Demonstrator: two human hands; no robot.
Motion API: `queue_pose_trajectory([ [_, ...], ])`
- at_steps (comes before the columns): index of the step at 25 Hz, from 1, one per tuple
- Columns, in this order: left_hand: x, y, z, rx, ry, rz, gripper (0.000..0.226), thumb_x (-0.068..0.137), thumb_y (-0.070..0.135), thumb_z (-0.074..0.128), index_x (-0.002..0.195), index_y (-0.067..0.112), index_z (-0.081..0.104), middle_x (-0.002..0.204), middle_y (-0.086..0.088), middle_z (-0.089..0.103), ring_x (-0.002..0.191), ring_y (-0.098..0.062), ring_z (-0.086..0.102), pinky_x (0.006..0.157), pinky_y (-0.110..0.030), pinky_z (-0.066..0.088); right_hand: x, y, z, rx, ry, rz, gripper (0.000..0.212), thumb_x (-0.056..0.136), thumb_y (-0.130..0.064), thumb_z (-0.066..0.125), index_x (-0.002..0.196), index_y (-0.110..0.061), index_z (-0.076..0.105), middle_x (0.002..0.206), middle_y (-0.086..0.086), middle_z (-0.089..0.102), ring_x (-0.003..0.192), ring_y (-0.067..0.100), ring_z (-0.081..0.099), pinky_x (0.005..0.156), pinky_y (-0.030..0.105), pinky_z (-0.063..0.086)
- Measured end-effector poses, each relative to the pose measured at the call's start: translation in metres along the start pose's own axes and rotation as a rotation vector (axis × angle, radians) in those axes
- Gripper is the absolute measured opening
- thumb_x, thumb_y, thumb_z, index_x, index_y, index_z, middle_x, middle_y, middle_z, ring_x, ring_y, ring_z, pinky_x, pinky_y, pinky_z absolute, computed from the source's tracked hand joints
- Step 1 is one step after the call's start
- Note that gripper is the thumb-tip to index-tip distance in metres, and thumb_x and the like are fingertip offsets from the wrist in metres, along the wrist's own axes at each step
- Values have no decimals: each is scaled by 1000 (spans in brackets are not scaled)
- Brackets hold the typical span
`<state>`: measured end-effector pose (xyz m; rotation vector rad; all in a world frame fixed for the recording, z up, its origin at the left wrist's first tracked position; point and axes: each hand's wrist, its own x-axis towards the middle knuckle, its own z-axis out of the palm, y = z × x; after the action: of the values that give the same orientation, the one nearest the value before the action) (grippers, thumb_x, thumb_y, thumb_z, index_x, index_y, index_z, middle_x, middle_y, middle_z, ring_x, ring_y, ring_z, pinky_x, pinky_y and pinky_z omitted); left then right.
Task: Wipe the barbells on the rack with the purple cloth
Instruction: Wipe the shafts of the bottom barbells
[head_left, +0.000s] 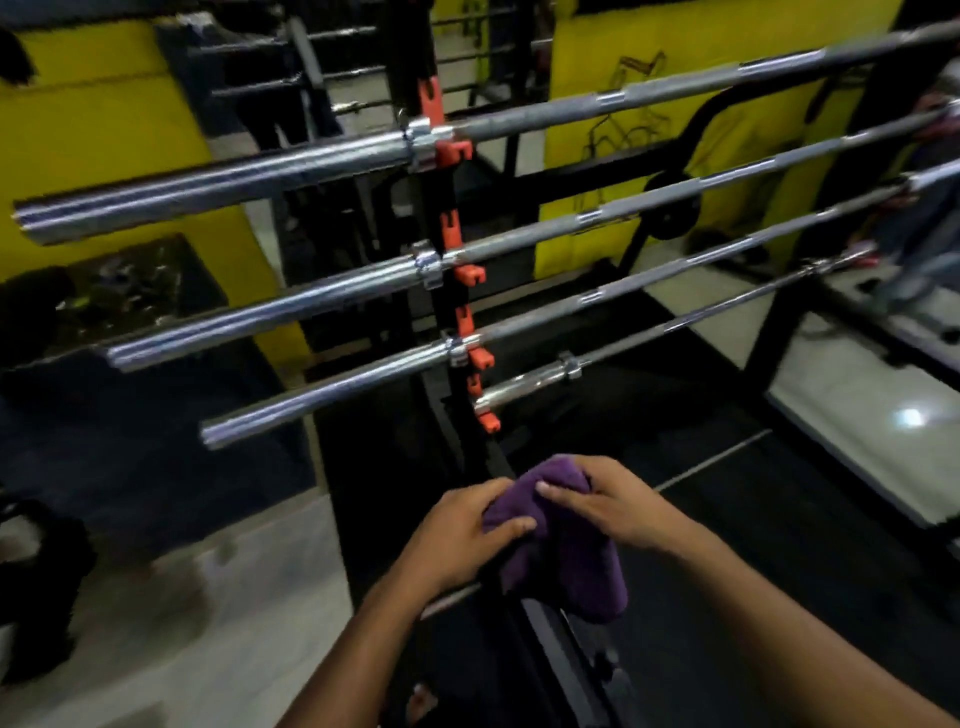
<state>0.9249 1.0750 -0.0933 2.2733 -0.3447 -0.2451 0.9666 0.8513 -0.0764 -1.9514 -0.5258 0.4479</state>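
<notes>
Gym floor with yellow walls (104, 119) behind, pretty dim lighting. Low and centre, the purple cloth (566, 545) is bunched between both hands, below the rack and not touching any bar. The left hand (457, 535) pinches its near edge, thumb on top and fingers curled under. The right hand (618, 512) wraps over the top, fingers pressed together on the fabric. Looks like the person is just folding or getting a grip on the cloth, so the wiping itself isn't under way here. Just above sits the black rack upright (452, 291) with orange hooks (470, 273), holding four barbells (291, 306) stacked like steps. Next move probably means lifting the cloth up to the lowest bar (524, 389), closest to the hands, and wrapping it round the sleeve.
</notes>
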Motion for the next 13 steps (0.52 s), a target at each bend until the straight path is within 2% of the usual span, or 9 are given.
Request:
queue_pose_trajectory([
  [1,17,-3,-12,32,-14,46,18,90,51,64,96,36,57,84,16,63,80,-1,59,77,-32,51,9,-2,-4,16,79,12,16,98,-32,65,108,-22,72,102,-2,75,99,16,70,89,33,55],
  [2,31,-6,-22,58,-24,75,20,90,51,62,91,33,54,78,14,61,76,-5,58,74,-35,51,16,-3,-7,43,178,34,15,97,-34,67,107,-25,71,101,-2,74,97,18,70,86,35,55],
  [5,77,-14,-50,141,-14,116,23,90,48,59,99,27,56,90,7,65,88,-17,63,79,-40,51,26,6,-11,140,674,179,13,94,-33,69,106,-30,68,98,-1,72,94,16,67,83,29,53],
  [6,94,-13,-55,166,11,137,22,91,45,59,103,26,57,97,6,66,93,-19,63,81,-40,51,28,9,-8,235,804,262,12,94,-33,68,106,-30,67,101,1,72,96,18,66,83,31,52],
  [8,124,-1,-57,196,7,236,24,92,40,58,111,26,58,111,4,65,103,-23,62,86,-40,50,32,17,8,572,887,433,24,98,-44,58,113,-26,67,113,7,71,107,25,66,88,41,52],
  [10,139,20,-50,251,-107,374,29,93,38,57,120,27,56,125,4,61,113,-24,60,91,-41,50,45,18,22,988,892,421,46,100,-57,43,118,-23,68,117,10,70,110,29,65,89,49,53],
  [11,143,30,-44,307,-209,443,33,94,40,57,124,29,53,130,5,59,116,-23,59,93,-41,50,54,14,24,1138,927,382,52,101,-55,37,109,-19,73,111,14,71,102,29,68,83,46,56],
  [13,156,38,-36,362,-466,549,44,93,49,58,133,31,49,134,6,57,120,-20,57,95,-41,51,68,7,14,1306,1039,301,57,103,-36,32,77,-11,77,83,18,72,70,25,71,63,36,59],
])
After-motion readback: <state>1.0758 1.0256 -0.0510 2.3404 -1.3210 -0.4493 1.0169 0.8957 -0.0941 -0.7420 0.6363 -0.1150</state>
